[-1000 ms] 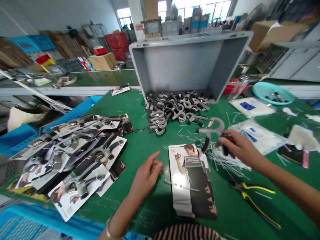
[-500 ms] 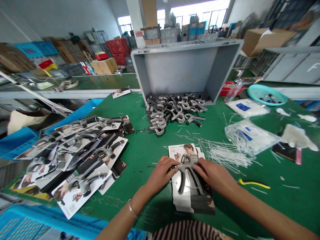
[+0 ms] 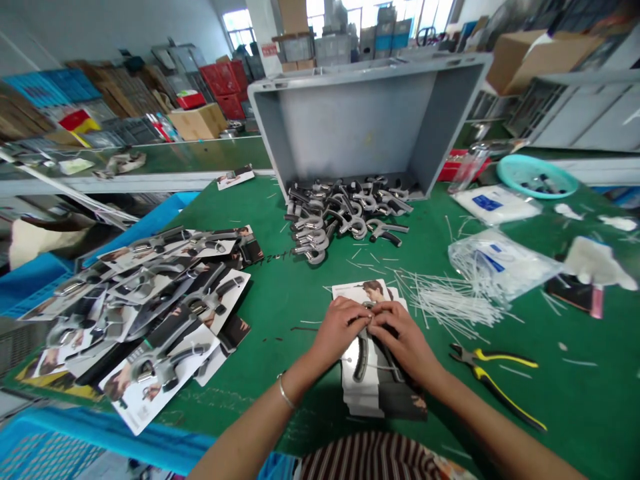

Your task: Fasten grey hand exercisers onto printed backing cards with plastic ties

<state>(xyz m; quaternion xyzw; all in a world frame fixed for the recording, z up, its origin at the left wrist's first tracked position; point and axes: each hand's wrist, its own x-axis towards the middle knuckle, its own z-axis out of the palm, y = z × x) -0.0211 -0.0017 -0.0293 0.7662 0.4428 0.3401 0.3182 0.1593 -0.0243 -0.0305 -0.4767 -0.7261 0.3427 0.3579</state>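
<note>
A hand grip strengthener (image 3: pixel 361 359) with grey and black handles lies on a stack of printed cards (image 3: pixel 364 404) in front of me. My left hand (image 3: pixel 345 325) and my right hand (image 3: pixel 400 333) are closed over its coil end, fingertips pinched together. A small white end shows between them, apparently a cable tie; most of it is hidden by the fingers. Another thin white strip crosses the lower handles. Right of the stack, cutting pliers (image 3: pixel 475 359) with yellow and black handles rest on the green table. Loose white cable ties (image 3: pixel 455 300) are heaped beyond my right hand.
Carded grip strengtheners (image 3: pixel 160 360) are piled on the left. A tipped grey crate (image 3: pixel 360 133) stands behind loose grip strengtheners (image 3: pixel 345 210). Plastic bags (image 3: pixel 500 257), a glove (image 3: pixel 595 263) and a turquoise dish (image 3: pixel 537 175) lie to the right. A blue basket (image 3: pixel 100 433) borders the near left.
Both hands have moved inward from the sides of the grip strengthener, and their fingertips now meet over its coil end. My right arm no longer covers most of the pliers.
</note>
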